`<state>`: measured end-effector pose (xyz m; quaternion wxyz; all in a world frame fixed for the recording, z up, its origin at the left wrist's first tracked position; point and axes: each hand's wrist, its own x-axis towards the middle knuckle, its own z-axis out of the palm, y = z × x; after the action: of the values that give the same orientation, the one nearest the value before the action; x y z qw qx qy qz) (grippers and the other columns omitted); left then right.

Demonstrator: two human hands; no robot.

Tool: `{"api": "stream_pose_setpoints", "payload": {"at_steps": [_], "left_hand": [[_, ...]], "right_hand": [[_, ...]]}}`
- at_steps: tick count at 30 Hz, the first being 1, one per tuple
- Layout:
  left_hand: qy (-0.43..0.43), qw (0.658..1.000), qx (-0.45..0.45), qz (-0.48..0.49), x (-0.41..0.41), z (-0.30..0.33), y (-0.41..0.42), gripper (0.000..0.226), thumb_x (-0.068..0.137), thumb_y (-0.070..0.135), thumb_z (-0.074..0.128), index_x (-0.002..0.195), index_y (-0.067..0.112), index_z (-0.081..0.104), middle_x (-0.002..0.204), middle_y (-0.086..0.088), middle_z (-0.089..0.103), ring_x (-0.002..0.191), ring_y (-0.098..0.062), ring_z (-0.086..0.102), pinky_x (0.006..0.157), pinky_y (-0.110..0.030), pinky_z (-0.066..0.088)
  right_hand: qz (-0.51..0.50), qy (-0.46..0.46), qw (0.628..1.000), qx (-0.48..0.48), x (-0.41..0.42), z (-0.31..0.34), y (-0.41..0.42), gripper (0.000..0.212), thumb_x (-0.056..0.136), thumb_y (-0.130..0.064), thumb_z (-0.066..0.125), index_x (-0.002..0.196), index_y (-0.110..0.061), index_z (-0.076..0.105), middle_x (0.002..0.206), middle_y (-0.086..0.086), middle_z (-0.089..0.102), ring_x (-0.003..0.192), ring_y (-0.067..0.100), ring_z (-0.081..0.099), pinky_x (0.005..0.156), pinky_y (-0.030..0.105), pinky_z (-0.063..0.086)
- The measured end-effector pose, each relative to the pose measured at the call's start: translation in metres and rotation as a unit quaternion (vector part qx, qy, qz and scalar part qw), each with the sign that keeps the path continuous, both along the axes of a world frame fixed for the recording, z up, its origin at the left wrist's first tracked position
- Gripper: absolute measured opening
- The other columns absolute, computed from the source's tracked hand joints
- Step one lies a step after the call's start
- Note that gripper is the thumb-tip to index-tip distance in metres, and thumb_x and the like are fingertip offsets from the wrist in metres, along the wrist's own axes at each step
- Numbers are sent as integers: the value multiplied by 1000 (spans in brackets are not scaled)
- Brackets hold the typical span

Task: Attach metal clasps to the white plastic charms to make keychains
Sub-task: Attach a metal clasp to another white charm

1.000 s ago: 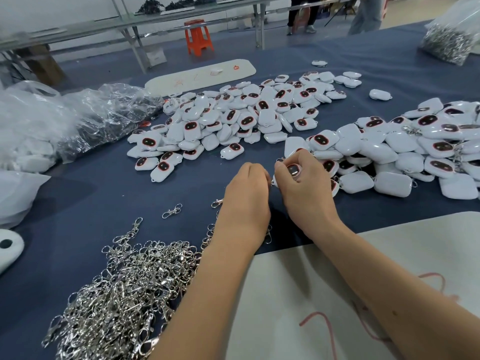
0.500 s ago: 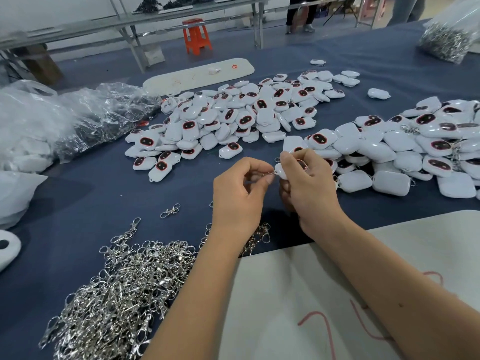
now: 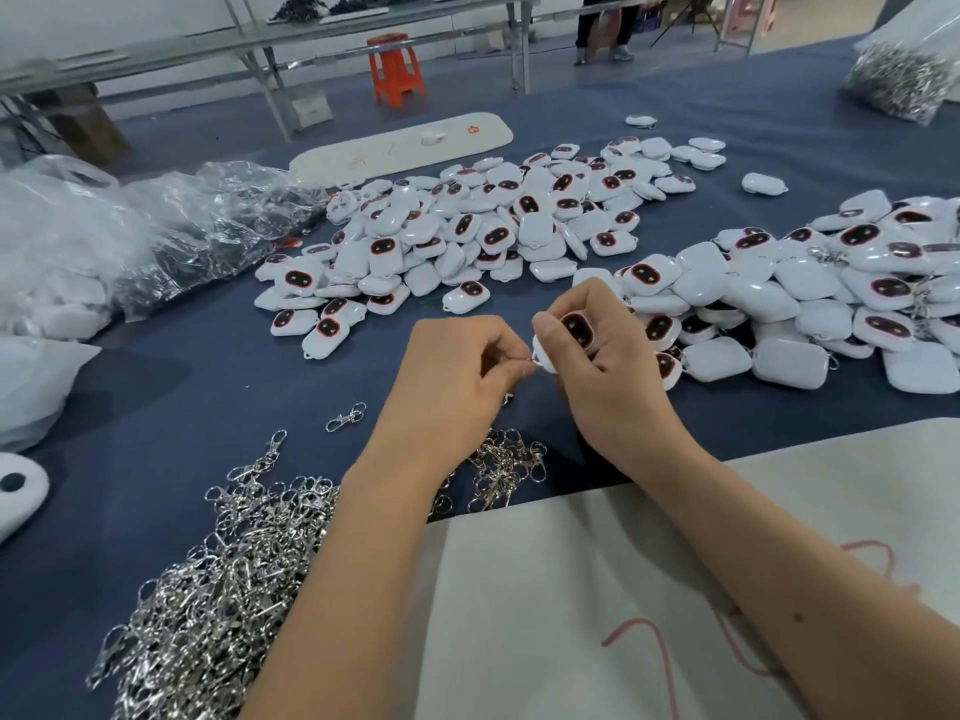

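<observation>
At frame centre, the left hand pinches a clasp against the charm gripped in the right hand, and the clasp could slip from those fingers before hooking.

A blue cloth-covered surface carries two heaps of white charms, one mid-surface, one at the right edge, loose metal clasps near-left, and plastic bags at left.
</observation>
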<state>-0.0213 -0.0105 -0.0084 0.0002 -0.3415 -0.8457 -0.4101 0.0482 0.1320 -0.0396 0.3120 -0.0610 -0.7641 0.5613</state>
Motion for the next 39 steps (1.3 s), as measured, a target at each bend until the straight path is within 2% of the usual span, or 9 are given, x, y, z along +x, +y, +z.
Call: {"api": "stream_pose_setpoints", "payload": {"at_steps": [3,5,10,13,18,25,31,36,39], "left_hand": [[73,993,-88,35,5,5,10,10,91,21,74,81,24,71,76,9,67,74,-13,63,72,-39,55],[83,994,-54,55,11,1,17,9,91,18,73,82,21,69,77,7,67,76,-17,64,73,-42,55],[-171,960,209,76,18,-14,24,14,86,6,79,90,19,76,78,3,76,72,-11,70,70,-25,56],[-310,906,288,26,17,-16,25,14,89,0,75,89,13,77,83,-4,78,76,-11,70,70,-23,56],[-365,869,334,11,17,-15,25,11,94,1,70,90,9,75,80,-5,75,73,-10,69,75,-26,59],[-132,963,210,102,17,-18,26,16,99,6,60,84,11,63,69,-2,64,64,-15,56,68,-38,52],[96,988,66,98,13,-15,17,13,95,4,58,85,13,59,76,5,57,74,-22,52,65,-36,41],[168,979,-74,85,5,-15,8,12,89,4,55,84,15,57,82,2,57,77,-26,51,64,-38,34],[102,988,-56,101,3,-18,11,14,93,7,59,83,16,63,79,5,60,76,-20,55,63,-30,37]], "right_hand": [[-30,-21,999,6,0,-2,-2,19,103,-34,65,94,-19,56,74,5,60,65,27,55,61,35,45],[-39,-32,998,-35,0,0,-1,20,103,-36,64,94,-21,54,69,3,60,60,26,54,57,37,47],[69,-2,953,-296,-3,4,5,26,102,-36,60,91,-15,50,58,-1,47,44,11,36,41,21,29],[103,-11,935,-340,-3,5,7,36,90,-49,62,95,-14,51,61,0,43,44,11,33,41,21,26],[98,-35,927,-360,-5,4,8,28,106,-40,53,105,-12,52,67,4,43,50,14,33,45,25,23],[135,-50,909,-392,-2,6,6,6,102,-8,54,108,-11,54,66,5,55,52,16,45,46,24,28],[142,-22,922,-361,0,3,4,6,103,-13,63,104,-10,57,69,4,61,55,13,55,45,20,38],[80,-25,989,-124,-1,-8,0,20,98,-19,73,106,-19,55,66,-3,64,54,12,56,48,21,44],[47,-18,997,-62,-2,-9,-2,21,96,-21,73,107,-24,55,68,2,67,54,12,58,49,22,47]]}}
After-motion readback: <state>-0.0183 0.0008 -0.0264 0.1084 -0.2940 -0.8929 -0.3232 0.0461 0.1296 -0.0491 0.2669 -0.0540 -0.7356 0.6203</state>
